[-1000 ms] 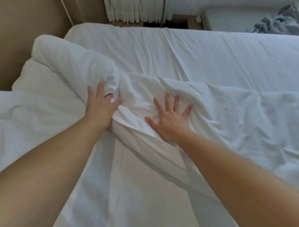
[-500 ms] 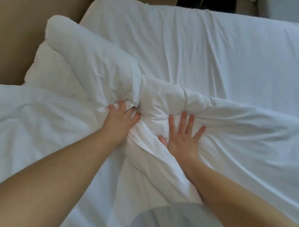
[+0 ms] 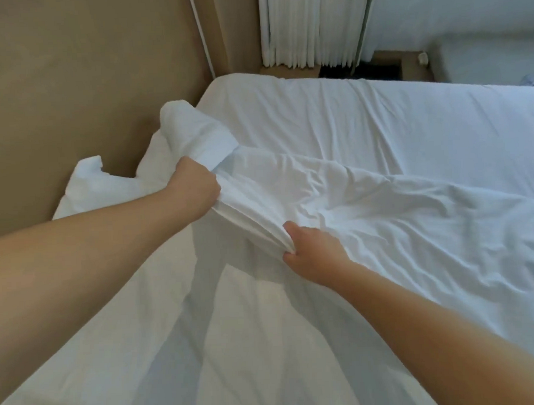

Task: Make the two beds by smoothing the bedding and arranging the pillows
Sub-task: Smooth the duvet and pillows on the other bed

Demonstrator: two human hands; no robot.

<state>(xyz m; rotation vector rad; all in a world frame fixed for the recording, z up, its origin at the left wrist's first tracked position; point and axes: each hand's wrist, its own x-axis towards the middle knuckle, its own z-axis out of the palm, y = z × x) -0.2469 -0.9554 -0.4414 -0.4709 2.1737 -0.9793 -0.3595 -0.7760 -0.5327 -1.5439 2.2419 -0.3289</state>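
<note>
The left hand (image 3: 194, 187) is fisted round the bunched edge of the duvet (image 3: 382, 215), and the right hand (image 3: 315, 255) pinches the same folds lower down. The duvet lies rumpled across the bed (image 3: 378, 114), beside the tan wall (image 3: 85, 72).

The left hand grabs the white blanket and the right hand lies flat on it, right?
No. The right hand isn't flat; it grabs the white blanket by its edge too, as the left hand does. The head view shows it.
</note>
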